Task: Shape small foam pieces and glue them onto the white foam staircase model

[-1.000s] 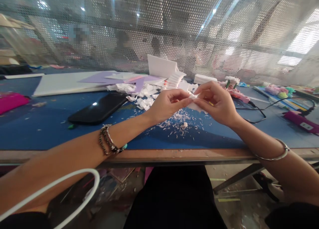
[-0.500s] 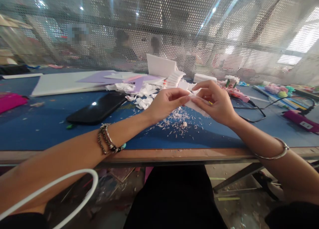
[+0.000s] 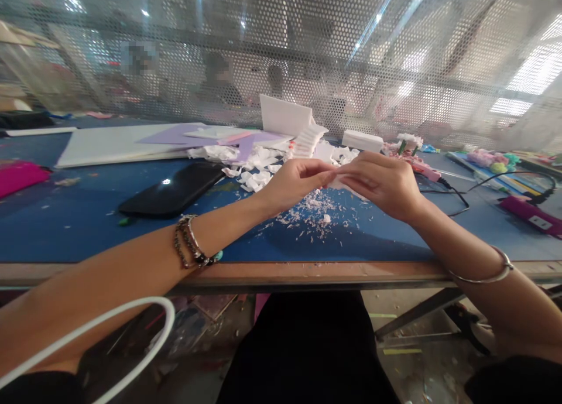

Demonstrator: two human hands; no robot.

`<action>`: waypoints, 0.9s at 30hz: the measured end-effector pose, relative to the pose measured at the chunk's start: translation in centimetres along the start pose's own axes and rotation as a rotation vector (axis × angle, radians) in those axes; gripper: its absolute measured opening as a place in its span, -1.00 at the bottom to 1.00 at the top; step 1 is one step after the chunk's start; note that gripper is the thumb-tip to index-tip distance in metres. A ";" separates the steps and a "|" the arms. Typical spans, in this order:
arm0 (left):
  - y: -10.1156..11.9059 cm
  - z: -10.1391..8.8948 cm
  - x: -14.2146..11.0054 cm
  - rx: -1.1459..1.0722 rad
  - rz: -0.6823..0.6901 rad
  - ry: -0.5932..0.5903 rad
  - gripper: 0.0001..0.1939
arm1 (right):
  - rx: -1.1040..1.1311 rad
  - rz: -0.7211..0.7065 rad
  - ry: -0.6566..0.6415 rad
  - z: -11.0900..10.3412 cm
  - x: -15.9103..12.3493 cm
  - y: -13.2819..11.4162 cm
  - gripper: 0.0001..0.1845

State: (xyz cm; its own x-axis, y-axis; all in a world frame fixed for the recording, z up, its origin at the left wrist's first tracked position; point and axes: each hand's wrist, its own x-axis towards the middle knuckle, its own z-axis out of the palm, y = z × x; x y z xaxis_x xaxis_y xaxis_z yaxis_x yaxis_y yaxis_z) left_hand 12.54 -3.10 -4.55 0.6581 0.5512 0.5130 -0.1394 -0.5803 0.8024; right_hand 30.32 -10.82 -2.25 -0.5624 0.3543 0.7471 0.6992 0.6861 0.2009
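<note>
Above the blue tabletop, my left hand (image 3: 301, 181) and my right hand (image 3: 384, 184) meet at the fingertips. Between them is a thin, pale piece of paper (image 3: 337, 182), pinched by both hands and mostly hidden behind the fingers. My right fingers lie close together over its near side. Directly below, fine white shavings (image 3: 316, 216) are scattered on the table, with one small white lump among them. Behind my hands lie crumpled white scraps (image 3: 257, 173) and a stack of white folded strips (image 3: 307, 139).
A black phone (image 3: 173, 190) lies at left, beside white and purple sheets (image 3: 114, 146). An upright white board (image 3: 285, 114) stands before the perforated metal screen (image 3: 307, 41). At right are a pink corded tool (image 3: 425, 170), a purple power strip (image 3: 529, 214) and pompoms (image 3: 483, 157).
My right fingers have come down and closed together over the paper, which now shows less. The left hand has barely moved.
</note>
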 end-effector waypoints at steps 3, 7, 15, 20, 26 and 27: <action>0.2 0.1 0.0 0.031 0.013 -0.026 -0.77 | -0.042 -0.006 -0.022 0.1 -0.4 0.1 -0.83; 0.5 0.2 -0.1 0.052 0.013 -0.028 -0.78 | -0.061 0.021 -0.036 0.0 -0.4 0.0 -0.85; 0.2 0.2 -0.2 0.109 0.071 -0.042 -0.80 | 0.123 0.190 -0.082 -0.1 0.3 0.4 -0.84; 0.6 0.3 -0.6 0.219 0.174 0.000 -0.82 | 0.414 0.451 -0.084 0.5 0.2 0.4 -0.78; 1.6 0.5 -0.9 0.314 0.315 0.044 -0.80 | 0.594 0.530 0.011 0.9 0.3 -0.1 -0.73; 1.6 0.5 -0.9 0.322 0.332 0.056 -0.81 | 0.602 0.532 0.016 0.9 0.3 -0.2 -0.74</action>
State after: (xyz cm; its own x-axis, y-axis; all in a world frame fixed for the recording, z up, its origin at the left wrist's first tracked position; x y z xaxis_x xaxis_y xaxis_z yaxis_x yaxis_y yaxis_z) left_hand 12.13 -4.79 -3.91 0.5747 0.3305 0.7486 -0.0930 -0.8825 0.4611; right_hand 29.65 -10.27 -2.63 -0.2110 0.7240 0.6568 0.5112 0.6544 -0.5571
